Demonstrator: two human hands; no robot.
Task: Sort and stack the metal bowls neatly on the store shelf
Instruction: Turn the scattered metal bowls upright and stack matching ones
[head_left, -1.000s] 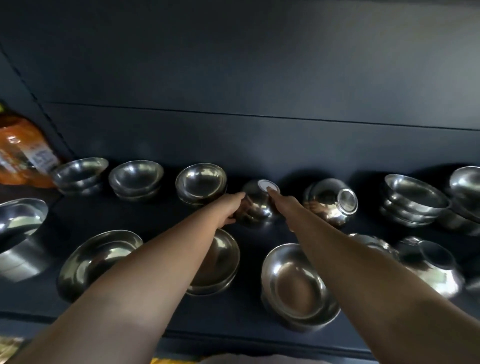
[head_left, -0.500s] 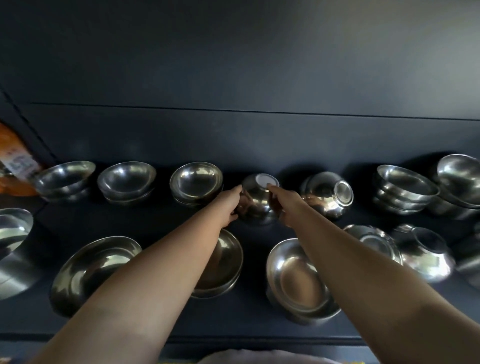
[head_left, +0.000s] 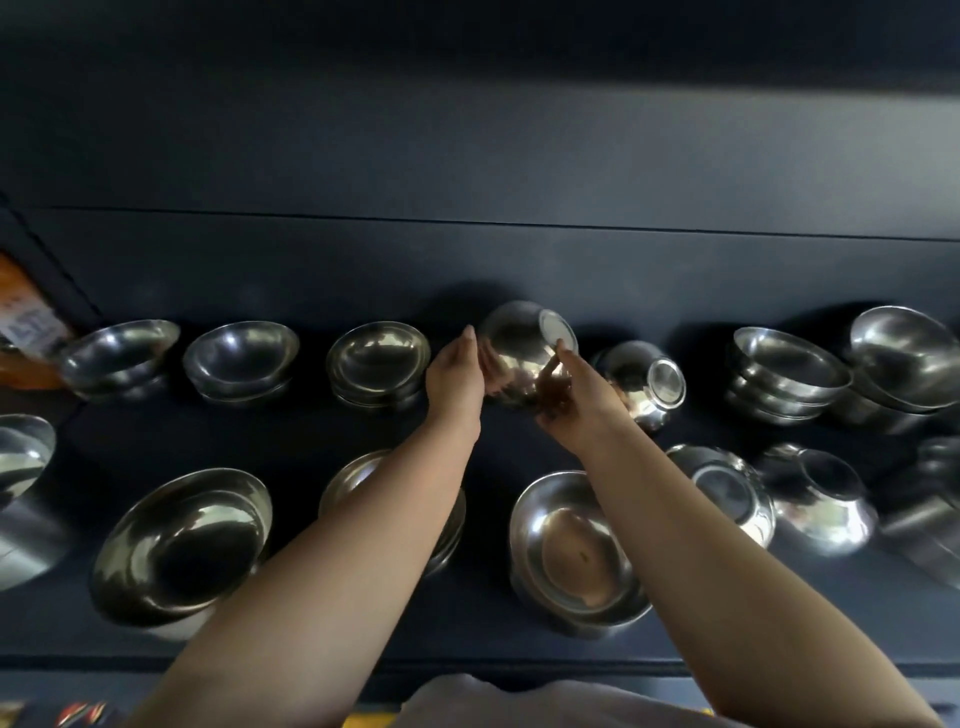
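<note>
Nearest the shelf's front edge (head_left: 467, 639), several wide bowls sit mouth-up, among them a large bowl (head_left: 182, 540) at left and a nested pair (head_left: 571, 551) under the right forearm, while 2 at right, including an upturned bowl (head_left: 815, 499), lie base-up and look unsorted. Further in, the left hand (head_left: 454, 374) presses flat against a small inverted bowl (head_left: 524, 358) and the right hand (head_left: 582, 400) curls round its other side, so both carry it raised and tilted at the back row. Beside it another small bowl (head_left: 644, 384) rests on its side. Behind, 3 tidy stacks at left, such as the middle stack (head_left: 379, 364), suggest the job is perhaps half done.
</note>
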